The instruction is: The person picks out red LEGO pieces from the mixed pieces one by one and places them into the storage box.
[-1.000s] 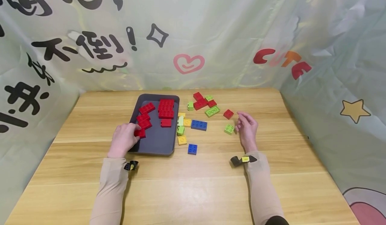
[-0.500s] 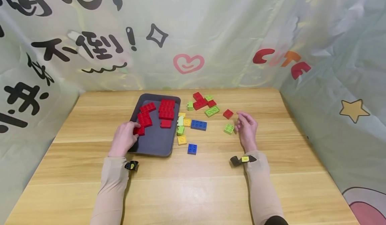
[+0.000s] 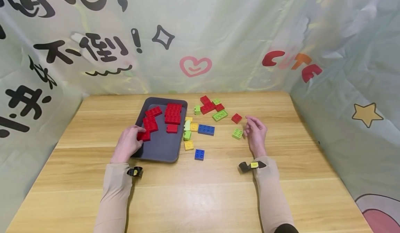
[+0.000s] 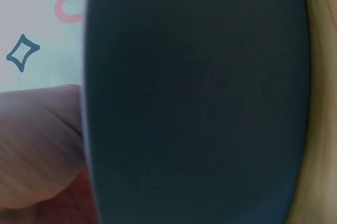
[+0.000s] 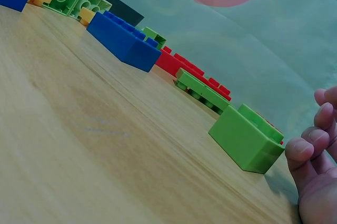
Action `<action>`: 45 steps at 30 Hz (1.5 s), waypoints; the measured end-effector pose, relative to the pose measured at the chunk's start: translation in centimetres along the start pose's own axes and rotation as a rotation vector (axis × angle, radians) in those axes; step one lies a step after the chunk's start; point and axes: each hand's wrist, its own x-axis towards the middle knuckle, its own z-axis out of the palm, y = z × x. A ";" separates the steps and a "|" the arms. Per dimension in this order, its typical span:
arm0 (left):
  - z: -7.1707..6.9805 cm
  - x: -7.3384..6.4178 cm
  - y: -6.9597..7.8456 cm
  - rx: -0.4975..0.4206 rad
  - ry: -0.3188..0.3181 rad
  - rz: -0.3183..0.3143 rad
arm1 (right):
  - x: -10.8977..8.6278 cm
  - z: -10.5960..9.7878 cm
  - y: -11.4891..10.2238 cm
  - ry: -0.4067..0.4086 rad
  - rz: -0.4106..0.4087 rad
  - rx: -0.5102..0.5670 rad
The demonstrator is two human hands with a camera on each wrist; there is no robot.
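At the left side of the dark grey tray, my left hand pinches a red toy brick between thumb and fingers. Just beyond it lie more red bricks, almost touching the held one. The tray's outer wall fills most of the left wrist view, with part of the hand and some red at its left edge. My right hand rests on the table with fingers loosely bent and nothing in them. Its fingertips are right beside a light green brick; a red brick lies a little farther off.
Inside the tray, a block of red bricks stands at the far right. Along the tray's right edge are yellow bricks and green ones. Two blue bricks and a red and green cluster lie on the wooden table.
The tray has shifted slightly right. The red bricks ahead of my left hand, staggered before, now sit flush together, and the pinched brick has moved slightly away from me. My right hand stays put.
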 end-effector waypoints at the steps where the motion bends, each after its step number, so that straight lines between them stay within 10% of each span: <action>1: -0.1 0.0 0.0 -0.005 -0.005 -0.002 | 0.0 0.0 0.0 0.001 -0.001 0.000; 27: -0.5 0.1 1.3 -0.040 -0.015 -0.022 | 0.0 -0.2 -0.2 0.009 0.006 -0.005; 45: -0.6 2.2 6.4 -0.031 -0.011 0.039 | 0.1 0.0 0.3 0.036 -0.033 -0.021</action>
